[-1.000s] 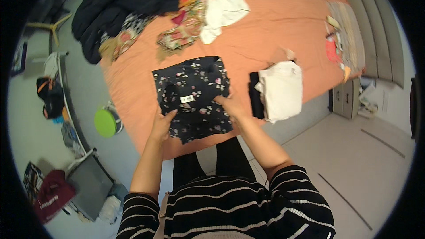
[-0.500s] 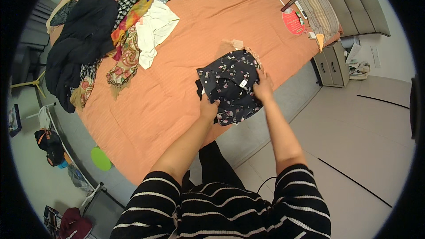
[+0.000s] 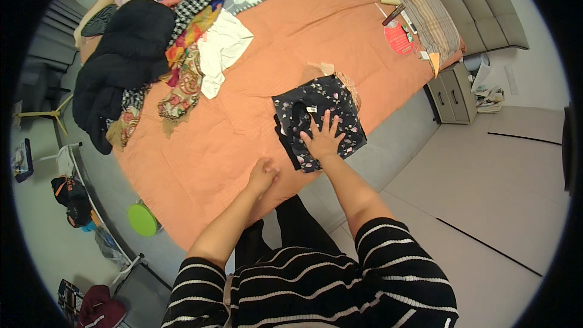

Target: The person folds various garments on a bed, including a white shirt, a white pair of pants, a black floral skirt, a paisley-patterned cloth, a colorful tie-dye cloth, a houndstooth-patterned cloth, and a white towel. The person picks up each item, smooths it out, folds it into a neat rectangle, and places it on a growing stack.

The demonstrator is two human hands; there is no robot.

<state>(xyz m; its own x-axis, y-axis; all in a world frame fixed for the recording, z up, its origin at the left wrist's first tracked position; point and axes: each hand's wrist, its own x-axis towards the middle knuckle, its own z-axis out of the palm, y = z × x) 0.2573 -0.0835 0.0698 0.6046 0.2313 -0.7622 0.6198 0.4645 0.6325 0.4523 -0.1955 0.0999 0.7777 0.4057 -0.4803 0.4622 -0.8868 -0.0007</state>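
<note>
Folded dark floral garment (image 3: 320,118) lies near the front edge of the orange bedspread (image 3: 200,158), on top of a small stack of folded clothes. Right hand (image 3: 323,138) rests flat on it, fingers spread. Left hand (image 3: 263,174), loosely curled, touches the bedspread just left of the garment. Farther left on the bedspread sits a heap of unfolded clothes (image 3: 146,61).
</note>
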